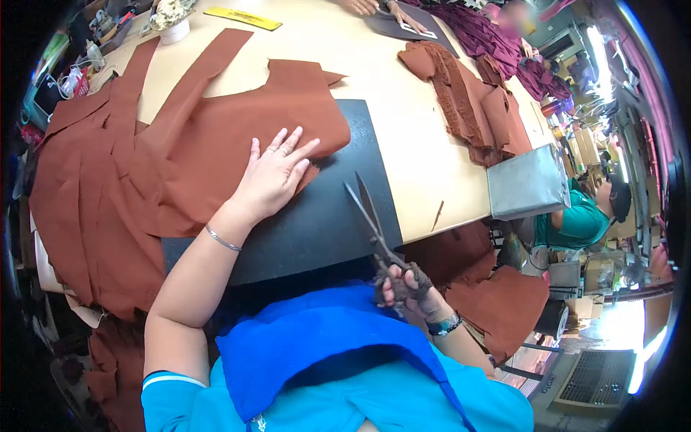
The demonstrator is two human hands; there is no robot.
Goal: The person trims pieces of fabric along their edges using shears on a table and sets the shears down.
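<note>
My left hand lies flat with its fingers spread on a large reddish-brown sheet, near the sheet's right edge. Part of that sheet covers a black board on the table. My right hand is wrapped round the dark handles of large scissors at the board's front right. The blades are parted and point up and away from me, with nothing between them. Dark wrapping covers the handles and hides parts of my fingers.
Brown pieces and a grey metal box are on the right side of the table. A yellow strip and a white pot stand farther back. A co-worker's hands touch dark material; another person is at right.
</note>
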